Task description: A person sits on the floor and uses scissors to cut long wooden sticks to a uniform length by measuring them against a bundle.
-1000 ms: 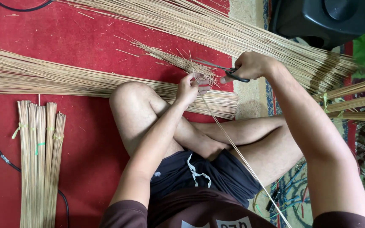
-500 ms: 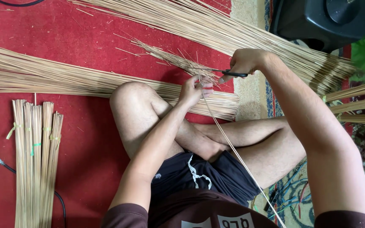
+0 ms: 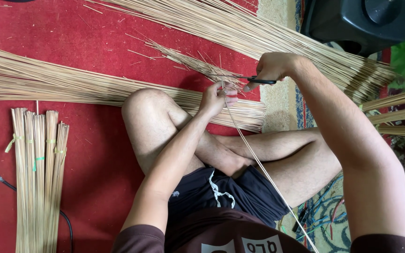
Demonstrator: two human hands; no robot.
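Scissors (image 3: 258, 80) in the right hand (image 3: 273, 68), blades wide a sec ago, now closed at the stick tips. Left hand (image 3: 215, 97) keeps pinching the thin sticks (image 3: 254, 157) running back over the lap; looks like the ends just got trimmed.

Two hands (image 3: 214, 98) (image 3: 273, 68), one scissors (image 3: 258, 81), four tied stick bundles (image 3: 38, 178), one black speaker (image 3: 362, 21).
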